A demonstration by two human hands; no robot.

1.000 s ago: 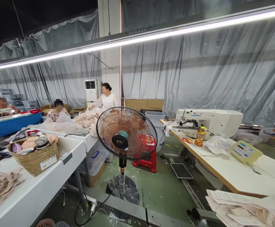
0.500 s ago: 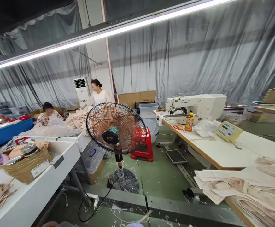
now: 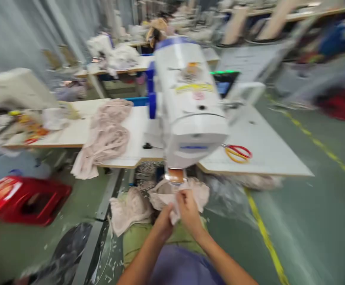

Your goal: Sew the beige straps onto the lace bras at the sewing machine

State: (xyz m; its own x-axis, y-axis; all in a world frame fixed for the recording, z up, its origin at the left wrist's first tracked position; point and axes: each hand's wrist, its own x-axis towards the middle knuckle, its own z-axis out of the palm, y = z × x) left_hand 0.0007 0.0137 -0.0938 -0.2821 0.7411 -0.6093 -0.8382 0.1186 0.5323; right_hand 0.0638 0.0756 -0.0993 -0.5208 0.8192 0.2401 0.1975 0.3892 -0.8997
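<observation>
One head-worn view looks forward and steeply down from just behind the white sewing machine (image 3: 190, 107), close to its near end. The counter (image 3: 267, 154) spreads to either side of the machine, and the picture beyond it is motion-blurred.

A pale pink fabric piece (image 3: 177, 196) sits bunched and crumpled just under the front of the white sewing machine (image 3: 190, 107). It is soft, wrinkled and blurred, held in 2 hands.
</observation>
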